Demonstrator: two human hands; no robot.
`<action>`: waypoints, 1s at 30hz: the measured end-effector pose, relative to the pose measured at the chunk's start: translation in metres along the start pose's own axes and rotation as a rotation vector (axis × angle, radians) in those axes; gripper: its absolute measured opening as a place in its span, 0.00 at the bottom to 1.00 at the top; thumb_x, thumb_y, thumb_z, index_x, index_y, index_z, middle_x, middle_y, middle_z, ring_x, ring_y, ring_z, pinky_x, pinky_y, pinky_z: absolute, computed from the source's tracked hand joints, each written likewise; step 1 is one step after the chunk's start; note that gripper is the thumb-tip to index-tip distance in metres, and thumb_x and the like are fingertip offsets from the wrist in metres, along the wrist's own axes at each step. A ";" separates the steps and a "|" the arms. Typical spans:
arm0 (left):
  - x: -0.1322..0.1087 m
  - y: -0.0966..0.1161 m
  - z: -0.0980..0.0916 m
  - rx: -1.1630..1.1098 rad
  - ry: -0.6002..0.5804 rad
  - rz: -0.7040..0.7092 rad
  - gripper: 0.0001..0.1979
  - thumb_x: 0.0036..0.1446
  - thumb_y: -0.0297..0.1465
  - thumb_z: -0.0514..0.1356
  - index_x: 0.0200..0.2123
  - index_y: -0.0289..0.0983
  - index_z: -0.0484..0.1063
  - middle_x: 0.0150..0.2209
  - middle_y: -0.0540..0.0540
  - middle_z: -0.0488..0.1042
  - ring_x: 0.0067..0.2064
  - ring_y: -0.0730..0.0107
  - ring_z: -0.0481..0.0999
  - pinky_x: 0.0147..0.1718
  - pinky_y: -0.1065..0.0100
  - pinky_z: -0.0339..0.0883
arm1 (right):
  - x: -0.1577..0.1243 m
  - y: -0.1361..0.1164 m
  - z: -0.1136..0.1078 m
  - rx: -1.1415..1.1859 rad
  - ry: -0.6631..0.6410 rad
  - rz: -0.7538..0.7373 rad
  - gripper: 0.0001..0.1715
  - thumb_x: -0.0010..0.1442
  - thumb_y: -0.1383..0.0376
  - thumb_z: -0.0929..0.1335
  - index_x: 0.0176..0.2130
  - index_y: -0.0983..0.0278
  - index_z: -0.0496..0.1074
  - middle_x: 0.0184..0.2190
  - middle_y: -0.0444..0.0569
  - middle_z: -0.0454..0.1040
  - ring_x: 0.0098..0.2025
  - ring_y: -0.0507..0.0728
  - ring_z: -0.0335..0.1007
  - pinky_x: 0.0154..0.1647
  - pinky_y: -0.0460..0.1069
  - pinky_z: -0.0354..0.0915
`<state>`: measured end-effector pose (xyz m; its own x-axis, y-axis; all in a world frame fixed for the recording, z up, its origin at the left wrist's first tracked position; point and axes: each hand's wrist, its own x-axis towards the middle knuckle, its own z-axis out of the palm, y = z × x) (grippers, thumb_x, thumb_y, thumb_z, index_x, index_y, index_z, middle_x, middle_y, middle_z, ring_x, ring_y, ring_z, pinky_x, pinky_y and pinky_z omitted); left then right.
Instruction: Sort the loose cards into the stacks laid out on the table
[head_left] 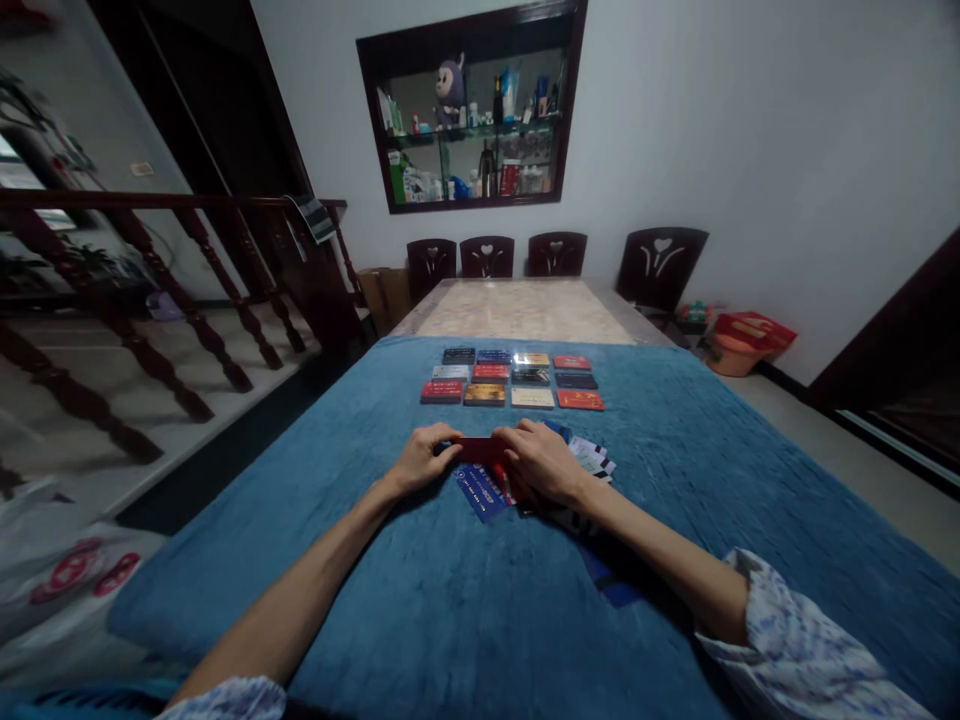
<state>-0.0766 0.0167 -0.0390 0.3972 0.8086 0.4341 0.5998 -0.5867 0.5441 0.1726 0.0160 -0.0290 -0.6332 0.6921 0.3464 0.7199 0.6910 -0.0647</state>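
Between my two hands is a dark red card (478, 450), seen edge-on or tilted; whether it is one card or a stack I cannot tell. My left hand (421, 460) pinches its left end with thumb and fingers. At the right end, my right hand (541, 460) has its fingers closed on it. Loose cards lie fanned under and around the right hand: a blue card (480, 492), white cards (592, 455) and another blue card (611, 580) by the right forearm. Beyond the hands, several card stacks stand in three rows, among them a red stack (442, 391) and a cream stack (532, 397).
A blue cloth (337, 560) covers the near part of the table; the far marble top (525, 305) is bare. Dark chairs (559, 253) line the far end. A wooden railing (187, 240) runs along the left, with a white plastic bag (67, 580) low at the left.
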 end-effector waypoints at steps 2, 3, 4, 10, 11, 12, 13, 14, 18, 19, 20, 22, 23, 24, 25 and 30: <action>0.000 -0.001 0.002 0.008 0.006 -0.003 0.08 0.60 0.27 0.59 0.40 0.34 0.79 0.37 0.44 0.80 0.38 0.66 0.78 0.43 0.64 0.71 | 0.000 -0.002 -0.001 -0.025 -0.026 0.027 0.18 0.65 0.71 0.65 0.54 0.64 0.69 0.39 0.55 0.78 0.44 0.60 0.67 0.42 0.51 0.59; -0.001 -0.001 0.003 0.007 0.008 -0.005 0.09 0.60 0.27 0.59 0.41 0.34 0.78 0.38 0.44 0.80 0.39 0.66 0.78 0.44 0.63 0.71 | 0.000 -0.004 -0.001 -0.036 -0.040 0.037 0.20 0.65 0.71 0.65 0.56 0.64 0.69 0.39 0.55 0.78 0.44 0.60 0.67 0.42 0.51 0.59; -0.001 -0.001 0.004 0.003 0.012 -0.006 0.10 0.60 0.27 0.60 0.43 0.35 0.78 0.40 0.44 0.80 0.40 0.65 0.78 0.45 0.62 0.71 | 0.000 -0.005 -0.002 -0.046 -0.054 0.044 0.21 0.65 0.70 0.64 0.57 0.63 0.68 0.39 0.55 0.78 0.43 0.60 0.68 0.42 0.52 0.58; -0.002 -0.002 0.011 0.004 0.015 0.039 0.18 0.58 0.24 0.59 0.52 0.36 0.73 0.46 0.43 0.80 0.46 0.64 0.78 0.51 0.59 0.71 | -0.002 -0.008 0.002 -0.091 -0.078 0.041 0.27 0.67 0.69 0.62 0.64 0.64 0.62 0.43 0.56 0.78 0.47 0.63 0.67 0.46 0.55 0.57; -0.003 -0.002 0.011 0.015 0.009 0.048 0.18 0.59 0.23 0.58 0.53 0.36 0.73 0.46 0.43 0.79 0.47 0.64 0.78 0.52 0.58 0.70 | -0.002 -0.008 0.003 -0.098 -0.068 0.040 0.27 0.67 0.68 0.62 0.64 0.64 0.62 0.44 0.57 0.77 0.47 0.63 0.67 0.46 0.55 0.56; -0.003 -0.002 0.012 0.027 0.004 0.052 0.19 0.59 0.23 0.58 0.53 0.36 0.73 0.47 0.43 0.79 0.48 0.63 0.77 0.52 0.58 0.70 | -0.003 -0.007 0.004 -0.105 -0.058 0.040 0.27 0.67 0.68 0.62 0.64 0.64 0.62 0.44 0.57 0.77 0.47 0.63 0.67 0.47 0.55 0.56; -0.003 -0.003 0.013 0.039 0.001 0.054 0.19 0.59 0.23 0.57 0.53 0.37 0.73 0.48 0.43 0.79 0.49 0.63 0.77 0.53 0.57 0.70 | -0.003 -0.007 0.006 -0.110 -0.049 0.043 0.27 0.67 0.68 0.62 0.64 0.64 0.62 0.45 0.58 0.77 0.48 0.63 0.66 0.47 0.56 0.56; -0.003 -0.003 0.013 0.050 -0.004 0.055 0.20 0.58 0.22 0.57 0.54 0.38 0.72 0.48 0.43 0.79 0.50 0.63 0.76 0.54 0.57 0.69 | -0.003 -0.006 0.007 -0.114 -0.042 0.047 0.27 0.67 0.69 0.62 0.64 0.64 0.62 0.45 0.58 0.76 0.48 0.63 0.66 0.47 0.56 0.56; -0.003 -0.003 0.014 0.090 -0.021 0.069 0.24 0.57 0.22 0.57 0.57 0.38 0.69 0.51 0.42 0.76 0.52 0.60 0.74 0.55 0.54 0.67 | -0.003 -0.006 0.009 -0.119 -0.016 0.056 0.27 0.67 0.70 0.61 0.64 0.66 0.62 0.46 0.59 0.75 0.48 0.63 0.64 0.48 0.56 0.57; -0.003 -0.003 0.013 0.100 -0.025 0.074 0.25 0.57 0.22 0.57 0.59 0.37 0.68 0.52 0.41 0.76 0.53 0.59 0.74 0.56 0.54 0.66 | -0.003 -0.006 0.009 -0.116 -0.010 0.059 0.27 0.67 0.70 0.61 0.64 0.67 0.62 0.46 0.59 0.74 0.48 0.63 0.64 0.47 0.55 0.57; -0.004 -0.003 0.013 0.109 -0.031 0.077 0.26 0.57 0.22 0.57 0.60 0.37 0.66 0.52 0.40 0.75 0.53 0.59 0.73 0.56 0.53 0.66 | -0.003 -0.006 0.009 -0.113 -0.006 0.063 0.27 0.67 0.70 0.61 0.64 0.68 0.62 0.47 0.60 0.74 0.48 0.63 0.64 0.47 0.55 0.58; -0.004 -0.003 0.013 0.123 -0.050 0.083 0.28 0.57 0.24 0.58 0.62 0.36 0.63 0.52 0.39 0.74 0.53 0.58 0.72 0.55 0.53 0.66 | -0.002 -0.005 0.008 -0.104 -0.003 0.073 0.27 0.67 0.70 0.61 0.63 0.69 0.62 0.47 0.60 0.73 0.49 0.64 0.63 0.47 0.55 0.58; -0.004 -0.002 0.012 0.129 -0.062 0.086 0.30 0.57 0.24 0.59 0.63 0.36 0.62 0.53 0.38 0.73 0.53 0.58 0.72 0.56 0.53 0.65 | -0.002 -0.005 0.007 -0.098 -0.004 0.076 0.27 0.67 0.70 0.61 0.63 0.69 0.62 0.48 0.61 0.73 0.49 0.64 0.63 0.47 0.55 0.59; -0.004 -0.002 0.012 0.134 -0.070 0.088 0.31 0.57 0.25 0.60 0.64 0.36 0.60 0.53 0.39 0.73 0.53 0.58 0.71 0.56 0.52 0.65 | -0.002 -0.005 0.006 -0.090 -0.008 0.079 0.27 0.66 0.70 0.62 0.64 0.70 0.61 0.48 0.61 0.73 0.50 0.64 0.63 0.47 0.55 0.59; -0.004 -0.001 0.012 0.139 -0.075 0.090 0.32 0.56 0.25 0.60 0.64 0.37 0.60 0.53 0.39 0.72 0.54 0.57 0.70 0.56 0.52 0.65 | -0.001 -0.004 0.005 -0.081 -0.012 0.079 0.28 0.66 0.69 0.63 0.64 0.70 0.61 0.49 0.61 0.72 0.50 0.64 0.63 0.47 0.56 0.59; -0.003 0.001 0.010 0.151 -0.090 0.089 0.32 0.57 0.25 0.60 0.65 0.38 0.58 0.50 0.40 0.71 0.53 0.57 0.69 0.56 0.52 0.65 | -0.001 0.000 0.003 -0.039 -0.019 0.064 0.30 0.63 0.66 0.68 0.62 0.68 0.62 0.49 0.60 0.72 0.51 0.64 0.63 0.46 0.55 0.60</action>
<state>-0.0706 0.0140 -0.0470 0.5097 0.7583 0.4065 0.6540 -0.6485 0.3896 0.1725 0.0164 -0.0321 -0.5904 0.7389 0.3247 0.7695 0.6367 -0.0498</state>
